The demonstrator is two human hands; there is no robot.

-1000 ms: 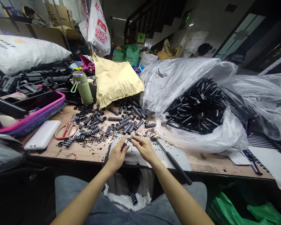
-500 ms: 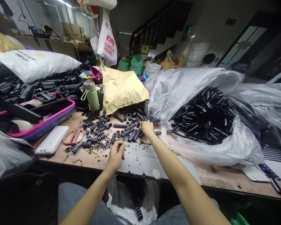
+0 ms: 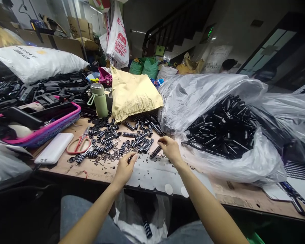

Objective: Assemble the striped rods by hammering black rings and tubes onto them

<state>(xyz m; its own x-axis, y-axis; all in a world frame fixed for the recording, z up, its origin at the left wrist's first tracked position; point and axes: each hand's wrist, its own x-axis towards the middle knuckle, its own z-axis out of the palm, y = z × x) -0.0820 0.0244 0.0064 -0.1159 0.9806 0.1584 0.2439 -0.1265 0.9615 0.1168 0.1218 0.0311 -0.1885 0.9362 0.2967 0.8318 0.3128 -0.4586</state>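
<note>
My right hand (image 3: 169, 149) is closed, its fingertips pinching the upper end of a black roller with rows of pale studs (image 3: 155, 152). The roller slants down to the left, just above or touching the white sheet (image 3: 144, 176). To the left, my left hand (image 3: 124, 169) is closed too, thumb against curled fingers; something small and dark shows there, too hidden to name. Beyond both hands lies a pile of similar studded rollers (image 3: 141, 135). Black rings (image 3: 93, 130) and tiny dark round bits (image 3: 105, 159) are scattered left of the rollers.
Red-handled scissors (image 3: 78, 145), a white phone-like slab (image 3: 54, 149) and a pink-rimmed basket (image 3: 53, 118) are at left. A green flask (image 3: 99, 101) stands beside a yellow sack (image 3: 136, 93). At right, a clear plastic bag (image 3: 190, 98) spills black tubes (image 3: 223, 128).
My right hand has drawn back from the roller pile toward me, bringing one studded roller. My left hand stays near the same place, closed. The view has shifted slightly.
</note>
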